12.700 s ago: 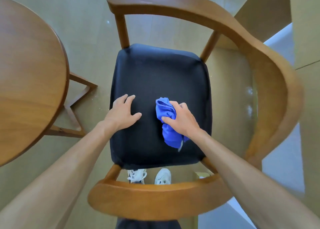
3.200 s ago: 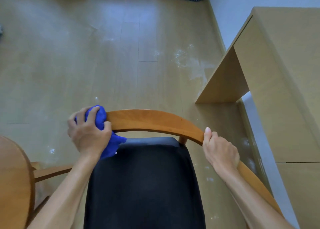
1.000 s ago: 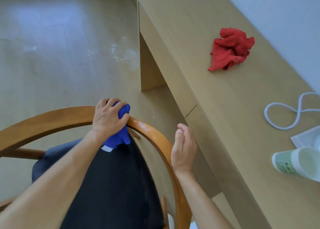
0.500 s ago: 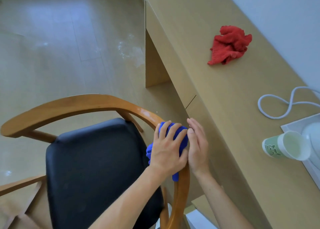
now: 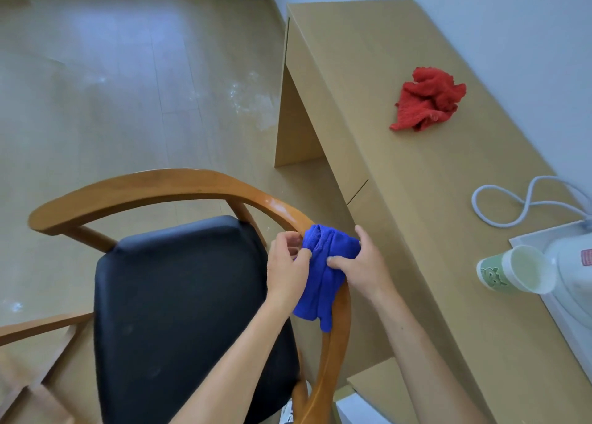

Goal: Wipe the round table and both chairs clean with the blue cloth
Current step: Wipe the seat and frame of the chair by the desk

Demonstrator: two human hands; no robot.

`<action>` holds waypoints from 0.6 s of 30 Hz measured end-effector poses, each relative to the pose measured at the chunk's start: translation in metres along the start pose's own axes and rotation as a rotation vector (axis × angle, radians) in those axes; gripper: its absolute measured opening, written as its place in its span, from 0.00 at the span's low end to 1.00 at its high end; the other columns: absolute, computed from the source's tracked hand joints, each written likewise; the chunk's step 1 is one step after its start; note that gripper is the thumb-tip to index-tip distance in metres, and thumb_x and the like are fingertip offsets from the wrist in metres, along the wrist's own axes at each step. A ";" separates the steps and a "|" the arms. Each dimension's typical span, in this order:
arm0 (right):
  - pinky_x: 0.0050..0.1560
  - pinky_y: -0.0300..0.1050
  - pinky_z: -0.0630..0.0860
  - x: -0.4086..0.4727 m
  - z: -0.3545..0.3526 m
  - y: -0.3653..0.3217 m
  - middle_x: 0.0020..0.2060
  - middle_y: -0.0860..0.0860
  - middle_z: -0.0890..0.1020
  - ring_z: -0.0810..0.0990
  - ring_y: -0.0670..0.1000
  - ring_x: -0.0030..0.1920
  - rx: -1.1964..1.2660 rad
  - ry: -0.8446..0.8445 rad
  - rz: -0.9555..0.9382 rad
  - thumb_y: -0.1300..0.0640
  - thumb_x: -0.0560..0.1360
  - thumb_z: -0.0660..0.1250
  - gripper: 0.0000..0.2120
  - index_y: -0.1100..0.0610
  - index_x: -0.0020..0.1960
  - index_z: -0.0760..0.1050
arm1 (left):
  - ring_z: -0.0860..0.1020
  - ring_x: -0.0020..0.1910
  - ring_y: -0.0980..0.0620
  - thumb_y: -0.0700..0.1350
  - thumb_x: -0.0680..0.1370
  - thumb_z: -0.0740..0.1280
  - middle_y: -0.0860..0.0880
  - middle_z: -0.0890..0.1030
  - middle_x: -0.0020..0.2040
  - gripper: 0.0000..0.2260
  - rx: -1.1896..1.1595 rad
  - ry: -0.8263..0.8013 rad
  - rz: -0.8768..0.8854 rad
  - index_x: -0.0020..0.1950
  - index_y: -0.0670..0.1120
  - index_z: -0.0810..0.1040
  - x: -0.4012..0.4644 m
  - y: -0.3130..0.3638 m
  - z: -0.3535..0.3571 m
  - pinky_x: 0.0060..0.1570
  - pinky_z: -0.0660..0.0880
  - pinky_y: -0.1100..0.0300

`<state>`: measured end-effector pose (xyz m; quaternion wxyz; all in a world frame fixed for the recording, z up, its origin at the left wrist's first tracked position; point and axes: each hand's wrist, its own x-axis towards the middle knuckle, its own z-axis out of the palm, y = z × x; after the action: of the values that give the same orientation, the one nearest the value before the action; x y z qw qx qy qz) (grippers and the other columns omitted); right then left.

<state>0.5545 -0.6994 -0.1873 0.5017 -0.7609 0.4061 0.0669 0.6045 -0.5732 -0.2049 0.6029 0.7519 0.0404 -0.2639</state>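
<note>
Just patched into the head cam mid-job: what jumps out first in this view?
Both hands meet on the blue cloth draped over the chair's curved wooden rail: the left hand pinches its near edge, the right hand grips its far side. A crumpled red cloth lies on the light desk to the right, with a green paper cup tipped on its side nearer.

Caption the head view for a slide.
Both hands, left and right, grip the blue cloth on the chair's armrest.

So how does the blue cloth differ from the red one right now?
The blue cloth is draped over the chair's wooden rail, pinched by the left hand and right hand; the red cloth lies untouched on the desk. Blue hangs in long folds; red is bunched up. Both are crumpled fabric.
</note>
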 end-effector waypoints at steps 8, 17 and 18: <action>0.41 0.30 0.74 -0.042 -0.008 -0.037 0.48 0.47 0.76 0.77 0.42 0.46 -0.009 -0.061 -0.393 0.68 0.66 0.71 0.18 0.47 0.47 0.75 | 0.79 0.52 0.56 0.41 0.72 0.66 0.54 0.81 0.52 0.17 0.033 -0.349 0.018 0.57 0.57 0.76 -0.013 0.035 -0.060 0.48 0.75 0.64; 0.51 0.43 0.76 -0.096 -0.029 -0.137 0.51 0.50 0.75 0.77 0.50 0.51 0.054 -0.267 -0.764 0.78 0.66 0.64 0.26 0.49 0.51 0.73 | 0.77 0.44 0.48 0.43 0.73 0.64 0.41 0.81 0.46 0.10 0.070 -0.303 0.323 0.51 0.40 0.76 -0.059 0.133 -0.147 0.45 0.73 0.55; 0.52 0.46 0.76 -0.102 -0.032 -0.147 0.52 0.50 0.75 0.77 0.51 0.52 0.027 -0.317 -0.757 0.78 0.66 0.63 0.26 0.50 0.53 0.72 | 0.77 0.43 0.45 0.43 0.74 0.64 0.39 0.80 0.46 0.09 0.093 -0.257 0.359 0.50 0.39 0.76 -0.065 0.145 -0.154 0.45 0.73 0.52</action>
<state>0.5783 -0.6444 -0.0152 0.5571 -0.8302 0.0158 -0.0113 0.6576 -0.4525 -0.0267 0.6049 0.7343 -0.1835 -0.2474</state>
